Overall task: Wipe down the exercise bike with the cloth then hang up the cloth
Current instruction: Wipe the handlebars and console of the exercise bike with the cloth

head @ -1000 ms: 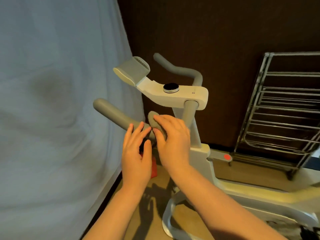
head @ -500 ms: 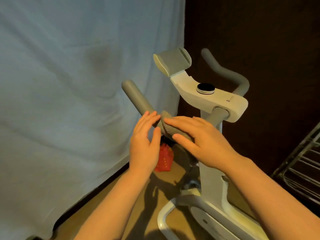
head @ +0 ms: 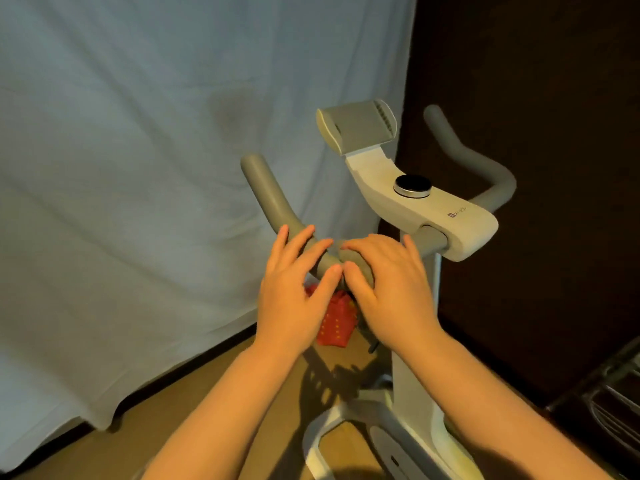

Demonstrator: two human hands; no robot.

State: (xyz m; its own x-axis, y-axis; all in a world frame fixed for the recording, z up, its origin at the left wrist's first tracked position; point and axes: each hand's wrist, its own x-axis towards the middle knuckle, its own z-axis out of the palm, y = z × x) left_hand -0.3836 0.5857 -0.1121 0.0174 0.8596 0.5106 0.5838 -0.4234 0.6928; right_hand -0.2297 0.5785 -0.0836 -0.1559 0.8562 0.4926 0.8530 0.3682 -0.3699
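2 hands in shot, 1 exercise bike, 1 cloth, 1 red bag-looking thing on the floor behind the hands. bike w/ 2 grey handlebars: left handlebar w/ long axis running diagonal, free tip pointing up and away toward the pale sheet backdrop, lower end dropping toward the middle and joining the white console; right handlebar curving up against the dark wall. also 1 round black knob on top of the console and 1 grey tablet holder tilted up at the front. cloth is grey, nearly same colour as the bar, bunched up on the low bend of the left handlebar right under the right hand, so only a bit showing, can't tell its full shape. left hand w/ fingers spread and mostly straight, tips laid on the left handlebar just left of the cloth, thumb reaching in toward the other thumb, not really gripping anything. right hand w/ fingers together-ish and bent down over the cloth, pressing it onto the bar, thumb tip almost touching the left thumb. both forearms coming in from the bottom edge. bit of a wire drying rack at the bottom right corner, mostly cut off. bike's white post and base lower right on a tan floor.
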